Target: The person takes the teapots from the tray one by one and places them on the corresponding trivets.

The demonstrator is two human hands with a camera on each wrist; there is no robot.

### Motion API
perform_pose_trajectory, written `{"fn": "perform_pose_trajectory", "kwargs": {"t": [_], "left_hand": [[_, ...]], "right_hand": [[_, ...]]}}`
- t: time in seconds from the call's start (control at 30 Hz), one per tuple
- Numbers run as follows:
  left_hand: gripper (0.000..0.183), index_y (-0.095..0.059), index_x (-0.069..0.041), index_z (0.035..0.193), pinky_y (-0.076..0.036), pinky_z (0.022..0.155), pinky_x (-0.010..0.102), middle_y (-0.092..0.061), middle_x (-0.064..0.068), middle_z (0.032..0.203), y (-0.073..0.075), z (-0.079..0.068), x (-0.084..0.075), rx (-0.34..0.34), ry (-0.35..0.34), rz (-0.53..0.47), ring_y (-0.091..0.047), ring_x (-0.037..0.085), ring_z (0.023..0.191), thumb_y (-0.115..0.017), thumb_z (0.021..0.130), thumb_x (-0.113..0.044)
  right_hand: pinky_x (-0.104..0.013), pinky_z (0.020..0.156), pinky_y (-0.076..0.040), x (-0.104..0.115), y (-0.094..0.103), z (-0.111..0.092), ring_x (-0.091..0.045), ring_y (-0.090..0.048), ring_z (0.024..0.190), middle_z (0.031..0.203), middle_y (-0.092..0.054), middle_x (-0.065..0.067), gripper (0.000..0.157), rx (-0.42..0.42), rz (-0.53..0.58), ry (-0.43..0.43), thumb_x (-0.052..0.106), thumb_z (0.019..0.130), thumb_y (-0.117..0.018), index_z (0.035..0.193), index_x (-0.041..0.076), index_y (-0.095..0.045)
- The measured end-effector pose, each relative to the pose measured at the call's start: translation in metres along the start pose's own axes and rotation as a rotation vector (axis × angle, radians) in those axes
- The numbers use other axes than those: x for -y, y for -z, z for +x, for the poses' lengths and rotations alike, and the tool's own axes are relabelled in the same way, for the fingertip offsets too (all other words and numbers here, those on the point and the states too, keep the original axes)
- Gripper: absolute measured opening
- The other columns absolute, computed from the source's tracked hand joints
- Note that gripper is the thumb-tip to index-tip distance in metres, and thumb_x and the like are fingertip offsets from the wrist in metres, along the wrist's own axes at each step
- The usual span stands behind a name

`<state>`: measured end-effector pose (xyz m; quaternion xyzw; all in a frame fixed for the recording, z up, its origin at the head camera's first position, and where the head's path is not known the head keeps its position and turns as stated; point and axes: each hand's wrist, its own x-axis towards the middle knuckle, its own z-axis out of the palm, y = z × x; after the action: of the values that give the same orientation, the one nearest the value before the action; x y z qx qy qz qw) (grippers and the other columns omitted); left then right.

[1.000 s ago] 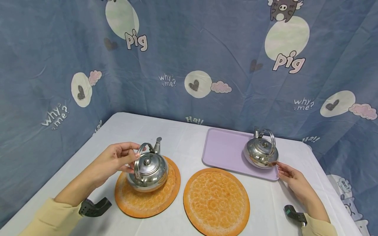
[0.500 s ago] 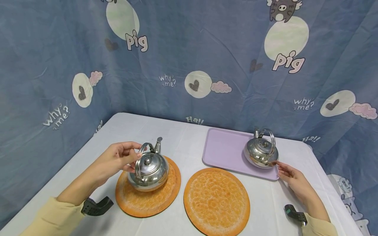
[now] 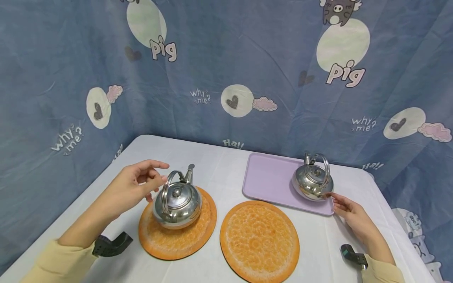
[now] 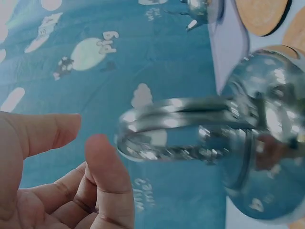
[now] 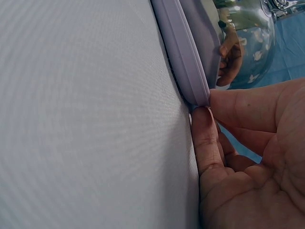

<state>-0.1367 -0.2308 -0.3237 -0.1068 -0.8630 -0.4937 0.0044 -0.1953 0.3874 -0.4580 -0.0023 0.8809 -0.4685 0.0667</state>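
A shiny steel kettle [image 3: 178,206] stands on the left round orange-brown mat [image 3: 170,245], its arched handle [image 4: 171,112] upright. Just left of that handle is my left hand [image 3: 136,184], thumb and index finger spread apart; a small gap shows between them and the handle in the left wrist view. My right hand [image 3: 352,214] pinches the near right corner of the lilac tray [image 3: 267,181], thumb on the rim and a finger under it in the right wrist view. A second steel kettle [image 3: 312,184] sits at the tray's right end, close to my right fingertips.
Another round orange-brown mat [image 3: 260,241] lies between the left mat and my right arm, in front of the tray. A white cloth [image 3: 201,157] covers the table. Behind it hangs a blue printed curtain [image 3: 198,78].
My left hand has let go of the kettle's handle, spread its fingers and drawn back slightly up and left. The kettles, mats, tray and right hand look unmoved.
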Motion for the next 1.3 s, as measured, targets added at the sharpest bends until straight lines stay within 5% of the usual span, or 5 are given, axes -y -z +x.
{"fn": "perform_pose_trajectory", "kwargs": {"t": [0.47, 0.7, 1.0, 1.3], "left_hand": [[0.038, -0.065, -0.014, 0.139, -0.065, 0.066, 0.039, -0.068, 0.012, 0.099, -0.025, 0.012, -0.053, 0.039, -0.058, 0.005, -0.069, 0.024, 0.081, -0.074, 0.104, -0.023], [0.04, -0.063, -0.01, 0.142, -0.065, 0.068, 0.035, -0.07, 0.01, 0.103, -0.042, 0.02, -0.077, 0.07, -0.147, 0.007, -0.07, 0.02, 0.086, -0.073, 0.105, -0.02], [0.037, -0.066, -0.013, 0.141, -0.067, 0.07, 0.037, -0.07, 0.01, 0.107, -0.086, 0.04, -0.108, 0.161, -0.178, -0.087, -0.072, 0.021, 0.089, -0.072, 0.104, -0.014], [0.032, -0.068, -0.013, 0.136, -0.068, 0.069, 0.035, -0.07, 0.008, 0.106, -0.139, 0.07, -0.12, 0.239, -0.197, -0.155, -0.073, 0.018, 0.085, -0.071, 0.104, -0.016]], "right_hand": [[-0.002, 0.087, -0.046, 0.0, -0.001, -0.001, 0.02, -0.047, 0.102, 0.158, -0.041, -0.038, 0.062, 0.018, 0.015, -0.023, 0.01, 0.112, -0.054, 0.164, -0.012, -0.027], [-0.002, 0.087, -0.045, -0.001, -0.001, 0.001, 0.019, -0.047, 0.104, 0.157, -0.043, -0.038, 0.061, 0.01, 0.007, 0.0, 0.008, 0.112, -0.053, 0.164, -0.012, -0.028], [-0.002, 0.087, -0.046, -0.002, 0.001, 0.001, 0.019, -0.047, 0.102, 0.154, -0.045, -0.036, 0.06, 0.001, 0.004, 0.003, 0.008, 0.112, -0.055, 0.162, -0.013, -0.029], [-0.002, 0.087, -0.045, -0.003, 0.001, 0.001, 0.019, -0.047, 0.103, 0.155, -0.045, -0.036, 0.061, 0.002, 0.005, 0.0, 0.008, 0.112, -0.055, 0.163, -0.013, -0.029]]}}
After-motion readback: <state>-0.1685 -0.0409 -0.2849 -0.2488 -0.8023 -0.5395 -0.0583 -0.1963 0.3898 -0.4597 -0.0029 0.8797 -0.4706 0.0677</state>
